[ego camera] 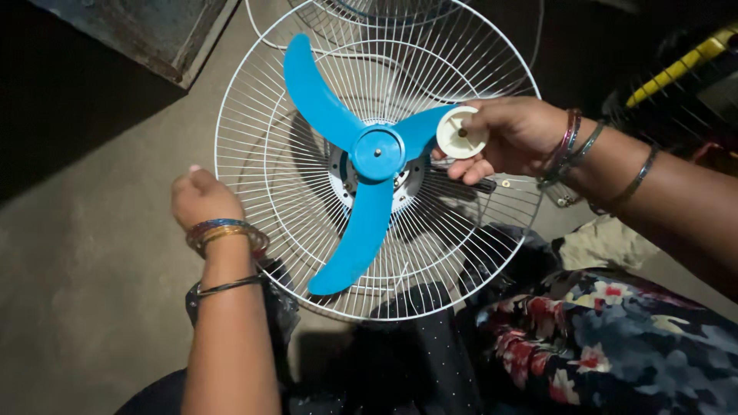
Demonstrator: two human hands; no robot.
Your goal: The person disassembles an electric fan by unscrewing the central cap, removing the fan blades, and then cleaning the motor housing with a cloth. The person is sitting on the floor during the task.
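A blue three-bladed fan blade [361,161] sits inside a round white wire fan guard [254,115] that rests tilted over my lap. My right hand [511,134] holds a small white round cap [461,132] just over the tip of the right-hand blade. My left hand [201,196] grips the guard's left rim from outside, fingers curled behind the wires. Bangles are on both wrists.
A second white wire guard [384,11] lies beyond the first at the top. A grey slab edge [154,34] is at the top left, and a dark object with a yellow stripe [680,69] at the top right. Concrete floor [92,269] lies to the left.
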